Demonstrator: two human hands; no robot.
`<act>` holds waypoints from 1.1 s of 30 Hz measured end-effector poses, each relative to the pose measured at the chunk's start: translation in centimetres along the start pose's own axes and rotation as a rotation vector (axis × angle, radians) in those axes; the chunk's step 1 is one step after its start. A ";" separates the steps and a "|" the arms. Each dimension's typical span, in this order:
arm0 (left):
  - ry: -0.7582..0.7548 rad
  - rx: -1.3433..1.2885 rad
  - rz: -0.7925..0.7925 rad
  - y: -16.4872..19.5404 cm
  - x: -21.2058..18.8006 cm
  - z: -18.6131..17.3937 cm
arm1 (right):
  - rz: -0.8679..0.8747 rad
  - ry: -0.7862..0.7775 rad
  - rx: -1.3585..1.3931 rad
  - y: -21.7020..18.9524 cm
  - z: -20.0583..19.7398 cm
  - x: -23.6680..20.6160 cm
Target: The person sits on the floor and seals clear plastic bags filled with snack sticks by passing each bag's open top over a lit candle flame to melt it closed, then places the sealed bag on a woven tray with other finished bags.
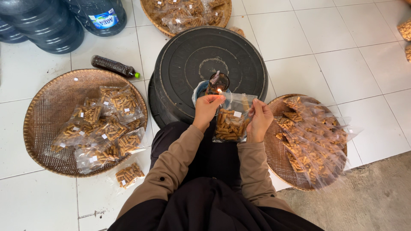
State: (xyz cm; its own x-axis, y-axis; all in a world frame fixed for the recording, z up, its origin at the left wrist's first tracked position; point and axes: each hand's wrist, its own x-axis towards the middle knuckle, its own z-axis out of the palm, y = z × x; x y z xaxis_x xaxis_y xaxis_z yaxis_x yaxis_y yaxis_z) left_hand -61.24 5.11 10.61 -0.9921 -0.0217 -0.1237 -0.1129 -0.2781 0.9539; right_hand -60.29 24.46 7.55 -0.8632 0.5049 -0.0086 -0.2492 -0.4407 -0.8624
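— Nearest the camera, what do you see?
— Brown sleeves over a dark lap, reaching forward. Both hands hold up one clear snack bag of golden-brown sticks, above the lap.
— How are the hands gripping?
— Left hand pinches the bag's top left corner, fingers closed on the plastic; right hand is closed on the top right edge. The bag's open top sits right by a small flame from a dark glass lamp.
— Where does the lamp stand?
— On a round black upturned tub just ahead of the knees.
— And to the sides?
— Left woven tray holds filled bags, with one bag lying on the white tiles beside it. Right woven tray carries more bags, piled loosely.
— Farther out?
— A dark bottle with a green cap lies on the floor, then blue water jugs and a third tray of bags at the top.
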 end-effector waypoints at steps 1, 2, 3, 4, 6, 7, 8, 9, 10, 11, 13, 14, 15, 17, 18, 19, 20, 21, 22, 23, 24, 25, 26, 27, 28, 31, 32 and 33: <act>0.000 0.000 0.001 0.0 0.0 0.0 | 0.005 0.002 -0.003 0.0 0.0 0.0; 0.001 0.006 -0.005 0.0 0.0 -0.1 | 0.009 0.004 -0.007 0.0 0.1 0.0; 0.002 0.012 -0.011 0.0 0.1 -0.2 | 0.014 0.007 -0.010 0.0 0.1 0.0; 0.004 0.017 -0.017 0.1 0.1 -0.3 | 0.012 0.001 -0.009 0.0 0.2 0.0; 0.003 0.010 -0.011 0.0 0.2 -0.4 | 0.008 -0.011 -0.007 0.0 0.3 0.0; 0.003 0.006 -0.009 -0.1 0.2 -0.4 | 0.003 -0.021 -0.002 0.0 0.3 0.0; 0.005 0.004 -0.005 -0.2 0.2 -0.4 | -0.002 -0.031 0.003 -0.1 0.3 0.1; 0.007 0.003 -0.002 -0.3 0.1 -0.4 | -0.008 -0.040 0.007 -0.1 0.2 0.1; 0.011 0.000 0.002 -0.5 0.0 -0.2 | -0.004 -0.040 0.002 -0.2 0.1 0.2; 0.015 -0.001 0.003 -0.7 -0.1 -0.2 | -0.001 -0.039 -0.003 -0.2 -0.1 0.1; 0.025 -0.005 0.005 -1.0 -0.4 0.0 | 0.004 -0.040 -0.005 -0.3 -0.3 0.1; 0.030 -0.010 0.004 -1.1 -0.4 0.0 | 0.006 -0.041 -0.001 -0.3 -0.3 0.0; 0.035 -0.014 0.003 -1.1 -0.5 -0.1 | 0.008 -0.040 0.002 -0.4 -0.3 -0.1; 0.041 -0.027 0.004 -1.1 -0.6 -0.2 | 0.005 -0.049 0.003 -0.4 -0.2 -0.2; 0.042 -0.033 0.005 -1.0 -0.6 -0.3 | 0.004 -0.051 0.004 -0.4 -0.1 -0.3; 0.043 -0.038 0.006 -1.0 -0.7 -0.4 | 0.013 -0.047 0.001 -0.4 0.0 -0.4; 0.042 -0.040 0.005 -0.9 -0.7 -0.4 | 0.022 -0.043 -0.001 -0.4 0.1 -0.4; 0.042 -0.043 0.005 -0.8 -0.7 -0.6 | 0.031 -0.041 -0.005 -0.4 0.2 -0.5; 0.042 -0.045 0.006 -0.8 -0.8 -0.6 | 0.029 -0.038 -0.002 -0.4 0.2 -0.6; 0.036 -0.045 0.007 -0.8 -0.8 -0.7 | 0.027 -0.035 0.001 -0.3 0.2 -0.6; 0.029 -0.045 0.008 -0.7 -0.8 -0.7 | 0.026 -0.031 0.005 -0.3 0.2 -0.7; 0.021 -0.044 0.008 -0.8 -0.9 -0.6 | 0.024 -0.027 0.001 -0.3 0.1 -0.7; 0.020 -0.035 0.012 -0.8 -0.9 -0.6 | 0.022 -0.022 -0.003 -0.3 0.0 -0.7; 0.018 -0.027 0.016 -0.8 -0.8 -0.5 | 0.020 -0.018 -0.006 -0.2 -0.1 -0.7; 0.016 -0.018 0.020 -0.8 -0.8 -0.4 | 0.016 -0.019 -0.005 -0.2 -0.2 -0.7; -0.003 -0.033 -0.001 -0.9 -0.8 -0.1 | 0.007 -0.008 -0.007 -0.2 -0.7 -0.6; -0.008 -0.028 -0.008 -0.9 -0.8 0.0 | 0.006 0.000 -0.012 -0.3 -0.8 -0.6; -0.011 -0.023 -0.015 -0.9 -0.8 0.1 | 0.006 0.006 -0.017 -0.3 -0.9 -0.6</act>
State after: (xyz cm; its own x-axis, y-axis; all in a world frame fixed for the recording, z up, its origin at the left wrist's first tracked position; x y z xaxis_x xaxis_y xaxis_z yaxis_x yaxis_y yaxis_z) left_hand -60.35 5.46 9.90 -0.9909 -0.0069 -0.1344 -0.1261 -0.3007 0.9453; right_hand -59.28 24.99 7.35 -0.8618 0.5069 -0.0171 -0.2362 -0.4309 -0.8710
